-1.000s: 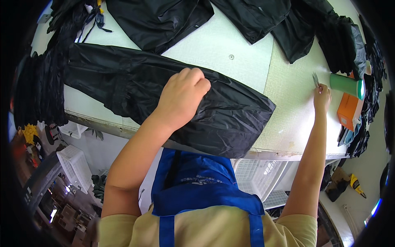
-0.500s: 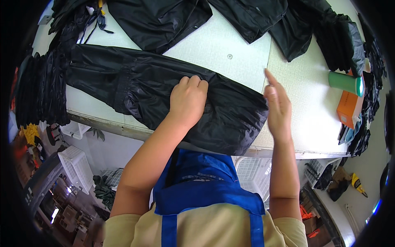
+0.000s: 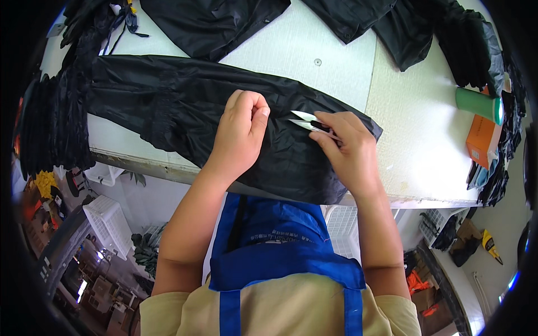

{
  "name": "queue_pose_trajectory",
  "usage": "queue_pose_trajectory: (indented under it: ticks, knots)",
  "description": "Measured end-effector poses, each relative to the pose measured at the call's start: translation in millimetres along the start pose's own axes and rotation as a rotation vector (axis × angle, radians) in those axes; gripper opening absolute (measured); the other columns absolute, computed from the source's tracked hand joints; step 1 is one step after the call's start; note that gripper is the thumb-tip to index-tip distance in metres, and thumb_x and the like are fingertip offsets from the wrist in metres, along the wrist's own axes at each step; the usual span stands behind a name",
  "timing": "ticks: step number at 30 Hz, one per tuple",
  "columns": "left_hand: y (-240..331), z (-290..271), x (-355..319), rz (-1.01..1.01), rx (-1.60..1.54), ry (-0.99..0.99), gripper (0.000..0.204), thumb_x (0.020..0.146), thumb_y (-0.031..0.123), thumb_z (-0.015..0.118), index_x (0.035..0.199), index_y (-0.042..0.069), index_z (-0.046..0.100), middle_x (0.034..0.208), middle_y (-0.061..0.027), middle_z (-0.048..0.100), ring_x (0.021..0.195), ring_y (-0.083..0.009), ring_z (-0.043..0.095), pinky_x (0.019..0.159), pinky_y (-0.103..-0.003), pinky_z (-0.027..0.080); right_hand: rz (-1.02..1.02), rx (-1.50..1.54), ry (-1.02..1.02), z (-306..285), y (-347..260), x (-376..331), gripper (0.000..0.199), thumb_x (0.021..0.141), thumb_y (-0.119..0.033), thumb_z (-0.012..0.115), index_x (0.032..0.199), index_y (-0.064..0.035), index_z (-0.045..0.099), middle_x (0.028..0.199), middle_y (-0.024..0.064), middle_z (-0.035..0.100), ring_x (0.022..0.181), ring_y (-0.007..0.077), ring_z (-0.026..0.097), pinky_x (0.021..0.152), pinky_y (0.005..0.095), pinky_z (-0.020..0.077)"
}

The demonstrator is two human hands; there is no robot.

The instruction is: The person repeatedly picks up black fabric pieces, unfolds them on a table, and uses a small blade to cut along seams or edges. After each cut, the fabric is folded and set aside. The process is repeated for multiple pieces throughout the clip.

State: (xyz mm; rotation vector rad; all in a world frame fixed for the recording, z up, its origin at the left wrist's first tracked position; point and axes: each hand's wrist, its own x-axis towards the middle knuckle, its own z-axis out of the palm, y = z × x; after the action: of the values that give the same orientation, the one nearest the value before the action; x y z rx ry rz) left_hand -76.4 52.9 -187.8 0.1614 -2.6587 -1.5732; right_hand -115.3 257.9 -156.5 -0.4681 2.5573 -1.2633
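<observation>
**Black garment (image 3: 207, 101) beneath parted snips (image 3: 304, 116)**

Under the black garment, a pale tabletop (image 3: 414, 134) with a worn front edge. Spread lengthwise on top, the garment itself: creased all over, gathered toward the left, lower right portion reaching that front edge. Just beyond its far side, more black clothes (image 3: 216, 25); close by its left end, a pile of folded dark items (image 3: 47, 123).

Over the garment's middle, the left hand (image 3: 241, 131), grip narrow, thumb against curled fingers; cannot tell of anything pinched there, nor of firm contact with the cloth. Over its right part, the right hand (image 3: 354, 148), grip closed around the snips. Well to the right of the garment, an orange box (image 3: 483, 140), and just behind that, a green cylinder (image 3: 476, 105).

Smallest and sharpest, the snips: above the garment, blades apart, tips toward the left hand. Likely main risk: a nick in the garment, from dipping the tips or catching a raised crease between the blades. Also possible: a cut finger, from closing too near the left hand. Less likely: a slip toward the front edge, from tugging the garment without enough hold on it.
</observation>
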Motion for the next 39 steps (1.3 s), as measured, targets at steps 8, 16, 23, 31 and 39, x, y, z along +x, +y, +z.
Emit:
queue_pose_trajectory:
  ticks: [8, 16, 23, 31, 39]
  knots:
    - [3.0, 1.5, -1.5, 0.013, -0.018, -0.001, 0.005, 0.095, 0.003, 0.051, 0.090, 0.002, 0.050, 0.082, -0.0050, 0.046, 0.067, -0.0129, 0.041, 0.062, -0.026, 0.038, 0.007, -0.020, -0.058, 17.9, -7.8, 8.7, 0.024, 0.079, -0.015, 0.072, 0.100, -0.0021, 0.069, 0.085, 0.0121, 0.063, 0.075, 0.0299, 0.062, 0.068, 0.0359, 0.0502]
    - [-5.3, -20.5, -0.4, 0.051, 0.099, 0.121, 0.010, 0.095, 0.011, 0.053, 0.089, 0.003, 0.051, 0.085, -0.0115, 0.051, 0.079, -0.0268, 0.052, 0.073, -0.036, 0.043, 0.109, 0.088, 0.193, 1.7, 5.2, 6.9, 0.024, 0.082, -0.014, 0.075, 0.102, -0.0028, 0.070, 0.086, 0.0080, 0.065, 0.072, 0.0141, 0.058, 0.066, 0.0266, 0.0481]
    - [-78.4, -121.8, -35.4, -0.313, 0.736, 0.338, 0.055, 0.080, 0.033, 0.073, 0.121, 0.005, 0.051, 0.122, -0.0191, 0.050, 0.115, -0.0360, 0.046, 0.102, -0.044, 0.034, 0.346, -0.273, 0.485, -46.5, 127.3, 0.3, 0.037, 0.088, -0.017, 0.067, 0.122, -0.0043, 0.062, 0.107, 0.0125, 0.063, 0.094, 0.0202, 0.060, 0.081, 0.0314, 0.0485]
    - [-13.5, -89.2, -13.3, 0.171, 0.657, 0.207, 0.032, 0.075, 0.017, 0.077, 0.101, 0.008, 0.063, 0.116, -0.0109, 0.057, 0.109, -0.0312, 0.052, 0.095, -0.039, 0.040, 0.223, -0.533, 0.428, -39.4, 139.9, -17.8, 0.050, 0.086, -0.013, 0.065, 0.133, -0.0036, 0.049, 0.129, 0.0194, 0.048, 0.120, 0.0352, 0.045, 0.102, 0.0442, 0.0358]
    - [-9.0, 32.2, 12.2, 0.130, 0.574, -0.140, 0.013, 0.075, 0.012, 0.073, 0.083, 0.005, 0.066, 0.085, -0.0090, 0.060, 0.087, -0.0284, 0.059, 0.077, -0.038, 0.049, -0.066, -0.235, 0.505, -8.3, 33.2, -16.3, 0.045, 0.082, -0.006, 0.066, 0.125, -0.0027, 0.054, 0.120, 0.0168, 0.056, 0.111, 0.0331, 0.051, 0.098, 0.0418, 0.0390]
